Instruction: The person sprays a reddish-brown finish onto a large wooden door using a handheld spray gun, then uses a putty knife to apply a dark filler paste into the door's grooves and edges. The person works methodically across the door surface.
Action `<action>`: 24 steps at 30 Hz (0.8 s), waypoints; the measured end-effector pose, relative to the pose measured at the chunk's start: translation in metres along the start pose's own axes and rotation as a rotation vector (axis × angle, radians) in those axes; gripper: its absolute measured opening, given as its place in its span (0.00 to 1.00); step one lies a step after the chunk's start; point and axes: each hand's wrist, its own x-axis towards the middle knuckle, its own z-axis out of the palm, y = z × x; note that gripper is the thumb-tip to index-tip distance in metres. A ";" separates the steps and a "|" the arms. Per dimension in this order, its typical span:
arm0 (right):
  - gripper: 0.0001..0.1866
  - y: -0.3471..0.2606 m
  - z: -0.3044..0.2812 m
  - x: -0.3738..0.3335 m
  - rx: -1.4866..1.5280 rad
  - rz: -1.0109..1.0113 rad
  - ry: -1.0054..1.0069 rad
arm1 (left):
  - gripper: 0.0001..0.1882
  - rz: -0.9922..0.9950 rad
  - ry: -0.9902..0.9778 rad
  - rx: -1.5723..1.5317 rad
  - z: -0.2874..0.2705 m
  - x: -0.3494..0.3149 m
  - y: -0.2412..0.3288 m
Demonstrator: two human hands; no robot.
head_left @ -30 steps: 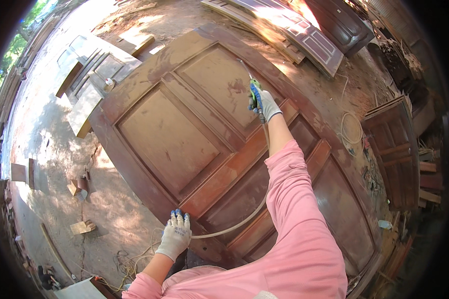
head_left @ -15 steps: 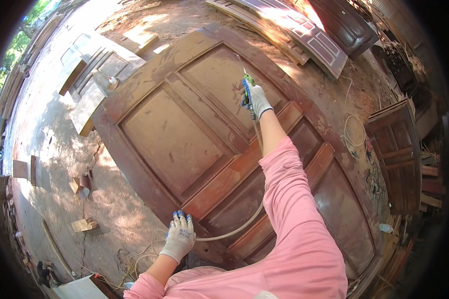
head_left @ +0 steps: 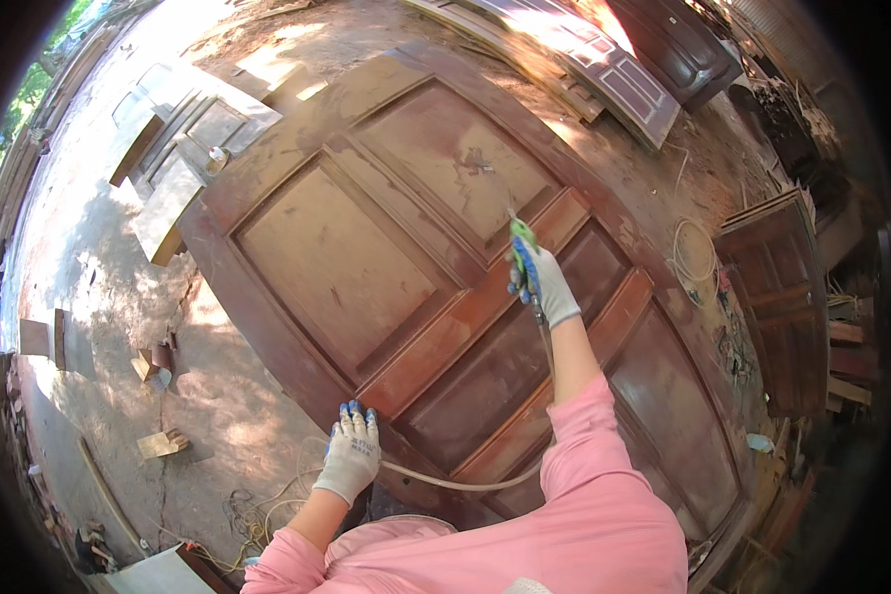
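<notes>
One brown door (head_left: 337, 267) fills the middle of the frame, lying aslant. Right of centre, the right hand (head_left: 544, 279) is wrapped around a green gun (head_left: 522, 234), its thin nozzle (head_left: 511, 211) pointing up the frame above the door's upper right panel; whether the tip touches cannot be told. At lower left of centre, the left hand (head_left: 351, 453) rests on the door's edge, fingers straight and holding nothing. Right of it, a pale hose (head_left: 455, 484) curves across the door. Wood blocks (head_left: 163, 443) lie at lower left; more doors (head_left: 777, 302) lean at right.
</notes>
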 end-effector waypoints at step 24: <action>0.27 0.002 -0.106 -0.107 -0.253 0.137 0.028 | 0.36 -0.032 0.006 -0.057 -0.004 0.001 -0.005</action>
